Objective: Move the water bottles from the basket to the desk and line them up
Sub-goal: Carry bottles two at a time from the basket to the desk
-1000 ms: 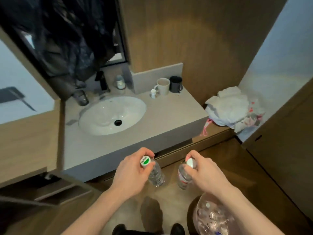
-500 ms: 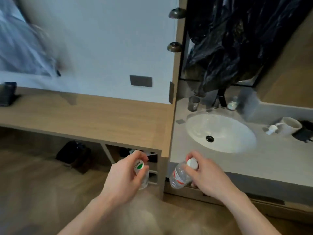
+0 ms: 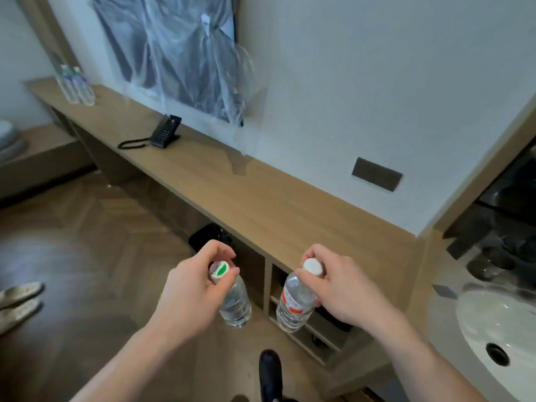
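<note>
Below the desk [image 3: 269,207] edge, two bottles are carried by their caps: green-capped bottle [image 3: 232,297] pinched by left hand [image 3: 188,294], red-labelled bottle [image 3: 294,303] by right hand [image 3: 339,288]. Hung upright, probably for standing beside the far row [image 3: 76,86].

Both forearms are bare to the lower frame edge, with no sleeves, watch, or rings visible on the left hand [image 3: 191,288] or right hand [image 3: 340,288], and one dark, rounded shoe toe [image 3: 270,369] shows between the arms.
</note>
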A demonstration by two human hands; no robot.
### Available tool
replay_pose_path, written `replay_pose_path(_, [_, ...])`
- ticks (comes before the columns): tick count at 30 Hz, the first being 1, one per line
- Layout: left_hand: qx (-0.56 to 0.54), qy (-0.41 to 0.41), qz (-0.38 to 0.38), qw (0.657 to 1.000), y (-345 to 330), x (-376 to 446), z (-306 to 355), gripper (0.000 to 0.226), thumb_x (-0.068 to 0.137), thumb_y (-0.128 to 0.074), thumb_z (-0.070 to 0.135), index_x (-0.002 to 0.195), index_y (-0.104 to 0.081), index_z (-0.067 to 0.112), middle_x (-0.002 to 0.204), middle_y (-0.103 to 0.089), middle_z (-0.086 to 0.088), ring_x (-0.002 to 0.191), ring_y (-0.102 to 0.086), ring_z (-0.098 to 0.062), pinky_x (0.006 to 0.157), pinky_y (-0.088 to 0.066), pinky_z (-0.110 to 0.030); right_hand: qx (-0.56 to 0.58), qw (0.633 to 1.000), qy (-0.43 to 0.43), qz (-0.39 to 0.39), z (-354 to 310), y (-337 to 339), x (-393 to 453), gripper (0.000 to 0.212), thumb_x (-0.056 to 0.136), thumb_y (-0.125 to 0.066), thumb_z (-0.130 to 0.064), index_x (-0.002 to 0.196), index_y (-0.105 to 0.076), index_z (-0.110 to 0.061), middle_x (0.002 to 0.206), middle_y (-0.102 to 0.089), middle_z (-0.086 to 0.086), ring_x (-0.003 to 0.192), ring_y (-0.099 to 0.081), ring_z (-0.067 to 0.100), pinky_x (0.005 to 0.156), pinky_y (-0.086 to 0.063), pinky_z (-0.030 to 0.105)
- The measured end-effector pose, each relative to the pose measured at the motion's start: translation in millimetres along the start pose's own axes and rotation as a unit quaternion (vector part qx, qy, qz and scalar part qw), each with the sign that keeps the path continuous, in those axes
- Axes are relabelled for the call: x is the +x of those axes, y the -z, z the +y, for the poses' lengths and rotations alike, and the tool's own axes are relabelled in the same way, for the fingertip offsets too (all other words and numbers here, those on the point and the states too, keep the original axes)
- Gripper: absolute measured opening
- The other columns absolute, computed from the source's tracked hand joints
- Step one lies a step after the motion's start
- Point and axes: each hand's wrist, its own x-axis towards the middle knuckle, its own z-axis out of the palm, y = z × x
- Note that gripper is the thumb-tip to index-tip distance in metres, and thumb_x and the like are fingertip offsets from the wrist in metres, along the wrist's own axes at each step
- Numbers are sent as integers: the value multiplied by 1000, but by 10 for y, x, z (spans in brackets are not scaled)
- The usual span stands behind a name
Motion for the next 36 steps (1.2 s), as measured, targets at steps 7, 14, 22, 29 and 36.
replay_pose_path(7, [51,52,51,996,275,921,-283,16,96,-70,36,106,-62,44,88,-69,26,72,-61,7,56,-41,-9,-9,998,54,-39,-319,-4,1217,19,97,-59,-59,97,-52,-41,86,-71,-5,78,-69,16,74,-59,52])
replay_pose_path(14, [46,109,123,985,586,1617,-579,19,94,-73,31,102,-61,43,88,-70,25,67,-61,1,60,-42,-19,-68,985,125,-97,-848,-74,2460,22,99,-56,-60,99,-50,-39,88,-70,-9,79,-67,12,68,-60,43])
replay_pose_path(22, [41,178,176,967,1124,2131,-1209,21,93,-74,33,104,-59,42,92,-72,26,75,-67,-4,68,-53,-32,-58,971,179,-145,-1651,-509,3506,21,98,-56,-60,96,-48,-41,88,-72,-6,77,-72,14,70,-61,53])
replay_pose_path(29, [22,204,180,962,1876,2707,-2054,18,94,-72,33,103,-59,42,89,-73,25,74,-67,-6,69,-53,-32,-67,966,200,-149,-2541,-1083,4313,25,96,-57,-65,96,-51,-41,89,-73,-6,77,-72,15,70,-63,50])
replay_pose_path(36, [61,165,182,967,2785,3418,-2755,20,93,-74,32,102,-60,42,84,-72,22,76,-65,1,56,-44,-11,-19,979,166,-120,-3400,-1529,4985,21,98,-61,-59,98,-55,-39,91,-73,-9,76,-75,9,66,-66,41])
